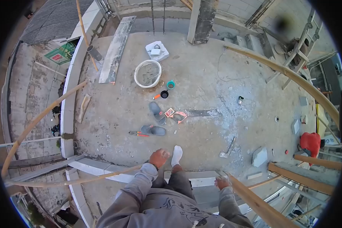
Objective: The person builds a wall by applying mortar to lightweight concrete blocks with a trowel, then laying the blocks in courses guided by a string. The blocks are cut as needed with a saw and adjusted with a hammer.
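Note:
My left hand (159,157) hangs in front of my body with its fingers loosely bent and apart, holding nothing. Just right of it, my foot in a white sock (176,155) is on the concrete floor. My right hand (221,183) is low on the right, fingers apart, close beside a wooden post (254,203) and the low white block wall (201,179). Ahead on the floor lie a pair of grey slippers (157,112) and red-handled pliers (139,133). Near the slippers are a trowel (180,117) and a small red-and-white box (169,112).
Farther ahead stand a white tub of grey mix (136,78), a teal cup (167,85) and a black cup (164,94). A long plank (116,53) lies at left. Bamboo poles (45,119) cross the left edge. A hammer-like tool (225,154) and rubble are at right, beyond them a red item (310,142).

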Demonstrator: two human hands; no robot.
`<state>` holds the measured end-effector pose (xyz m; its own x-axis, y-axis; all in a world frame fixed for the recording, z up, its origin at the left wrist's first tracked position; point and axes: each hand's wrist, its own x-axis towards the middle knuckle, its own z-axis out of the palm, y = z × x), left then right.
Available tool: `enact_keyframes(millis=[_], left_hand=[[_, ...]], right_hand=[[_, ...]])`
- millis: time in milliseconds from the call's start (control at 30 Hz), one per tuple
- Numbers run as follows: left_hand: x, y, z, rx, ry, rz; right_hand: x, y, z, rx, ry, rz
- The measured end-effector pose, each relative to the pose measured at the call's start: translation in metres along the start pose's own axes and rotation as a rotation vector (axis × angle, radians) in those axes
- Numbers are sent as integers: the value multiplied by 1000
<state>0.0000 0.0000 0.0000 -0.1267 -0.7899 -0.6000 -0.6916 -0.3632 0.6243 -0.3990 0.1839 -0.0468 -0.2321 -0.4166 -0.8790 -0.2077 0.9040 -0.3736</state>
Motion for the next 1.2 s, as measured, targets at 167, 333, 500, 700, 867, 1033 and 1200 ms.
enact_keyframes(millis=[167, 333, 500, 700, 867, 1033, 1200], left_hand=[[18, 4, -2, -53, 334, 35], [35, 20, -112, 10, 553, -17], [88, -27, -160, -271, 610, -43], [197, -128, -199, -261, 405, -239], [226, -186, -320, -489, 564, -279], [181, -274, -360, -734, 711, -647], [112, -320, -269, -818, 628, -974]], right_hand=[[3, -28, -40, -880, -209, -419], [91, -74, -13, -689, -172, -368], [129, -276, 41, -766, -96, -471], [182, -518, 205, -792, -38, -515], [271, -639, 377, -862, -56, -672], [408, -668, 474, -1077, 51, -755], [386, -706, 499, -1195, -155, -355]])
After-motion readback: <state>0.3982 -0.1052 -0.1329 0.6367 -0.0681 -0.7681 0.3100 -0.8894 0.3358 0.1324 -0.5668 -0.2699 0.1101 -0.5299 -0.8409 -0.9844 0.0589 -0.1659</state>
